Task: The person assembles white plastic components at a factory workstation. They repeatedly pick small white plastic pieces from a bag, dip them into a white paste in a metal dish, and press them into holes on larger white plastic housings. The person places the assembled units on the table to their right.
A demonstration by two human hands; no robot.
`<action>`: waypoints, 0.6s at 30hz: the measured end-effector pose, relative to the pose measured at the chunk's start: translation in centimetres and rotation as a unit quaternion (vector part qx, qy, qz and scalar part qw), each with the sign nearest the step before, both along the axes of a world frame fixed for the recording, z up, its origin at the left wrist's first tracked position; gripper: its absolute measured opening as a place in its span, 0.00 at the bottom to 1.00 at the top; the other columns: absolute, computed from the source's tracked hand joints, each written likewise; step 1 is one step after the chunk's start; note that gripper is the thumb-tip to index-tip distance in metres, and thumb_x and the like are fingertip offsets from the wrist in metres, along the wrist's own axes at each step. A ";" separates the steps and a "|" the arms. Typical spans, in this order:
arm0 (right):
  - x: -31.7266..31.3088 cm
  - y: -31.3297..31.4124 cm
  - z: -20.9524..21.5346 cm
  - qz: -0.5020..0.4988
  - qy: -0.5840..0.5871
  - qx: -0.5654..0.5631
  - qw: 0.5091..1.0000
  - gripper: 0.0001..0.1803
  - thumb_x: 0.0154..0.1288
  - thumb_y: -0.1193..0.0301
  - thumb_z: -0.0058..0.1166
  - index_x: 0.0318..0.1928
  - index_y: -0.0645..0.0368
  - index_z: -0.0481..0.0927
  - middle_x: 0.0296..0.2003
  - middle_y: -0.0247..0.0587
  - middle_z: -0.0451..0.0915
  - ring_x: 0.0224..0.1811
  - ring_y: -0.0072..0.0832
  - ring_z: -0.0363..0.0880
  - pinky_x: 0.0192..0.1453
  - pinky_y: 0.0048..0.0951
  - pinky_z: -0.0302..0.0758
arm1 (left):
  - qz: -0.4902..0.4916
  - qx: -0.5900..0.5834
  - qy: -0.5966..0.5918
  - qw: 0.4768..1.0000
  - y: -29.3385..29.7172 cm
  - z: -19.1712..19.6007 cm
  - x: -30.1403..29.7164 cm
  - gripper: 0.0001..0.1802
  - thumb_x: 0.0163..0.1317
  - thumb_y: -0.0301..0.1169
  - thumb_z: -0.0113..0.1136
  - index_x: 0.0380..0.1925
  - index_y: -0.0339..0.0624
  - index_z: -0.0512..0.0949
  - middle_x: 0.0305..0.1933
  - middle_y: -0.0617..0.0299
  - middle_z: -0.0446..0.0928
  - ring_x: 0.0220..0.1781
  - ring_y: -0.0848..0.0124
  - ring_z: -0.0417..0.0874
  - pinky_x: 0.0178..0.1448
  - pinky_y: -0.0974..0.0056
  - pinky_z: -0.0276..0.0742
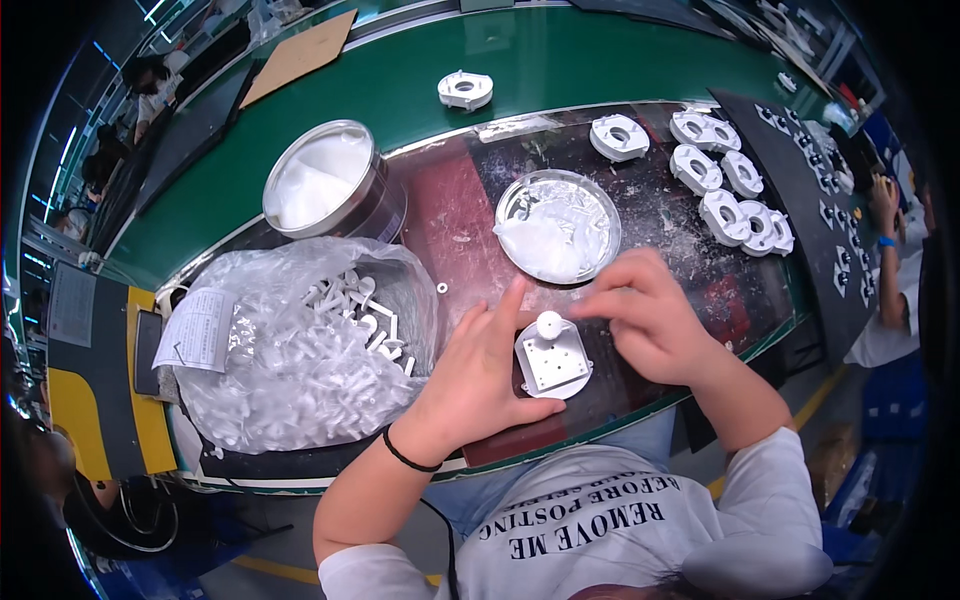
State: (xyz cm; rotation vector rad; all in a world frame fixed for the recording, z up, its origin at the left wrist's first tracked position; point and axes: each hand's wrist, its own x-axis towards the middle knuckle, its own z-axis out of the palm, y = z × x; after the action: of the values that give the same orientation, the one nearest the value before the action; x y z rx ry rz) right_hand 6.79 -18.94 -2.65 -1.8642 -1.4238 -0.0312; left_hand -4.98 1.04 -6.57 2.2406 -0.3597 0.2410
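The white housing [553, 368] is grasped by the left hand [478, 378]. The right hand's [648, 318] grip cannot be told.

Our bench [455, 200], front to back

Between the left hand [480, 372] and the right hand [652, 318] we have a workpiece [553, 368]; behind it, a dish [615, 237]; leftward, a bag of parts [270, 280] with a tub [384, 203] behind; back right, a cluster of housings [710, 178]; beyond the dish, one lone housing [482, 93].
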 end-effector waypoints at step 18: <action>4.4 0.2 0.3 0.001 0.028 0.144 0.989 0.19 0.39 0.86 0.43 0.32 0.59 0.80 0.30 0.38 0.73 0.34 0.35 0.70 0.41 0.31 0.67 | 0.057 0.062 -0.029 0.996 0.6 4.2 2.5 0.69 0.35 0.35 0.76 0.68 0.37 0.32 0.48 0.43 0.75 0.51 0.49 0.77 0.58 0.55 0.69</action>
State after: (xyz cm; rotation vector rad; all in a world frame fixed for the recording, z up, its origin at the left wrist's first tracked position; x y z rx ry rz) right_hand 11.16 -18.76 -2.31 -1.6128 -1.3068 -0.1728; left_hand -2.43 1.69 -2.37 2.3843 -0.2850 0.3543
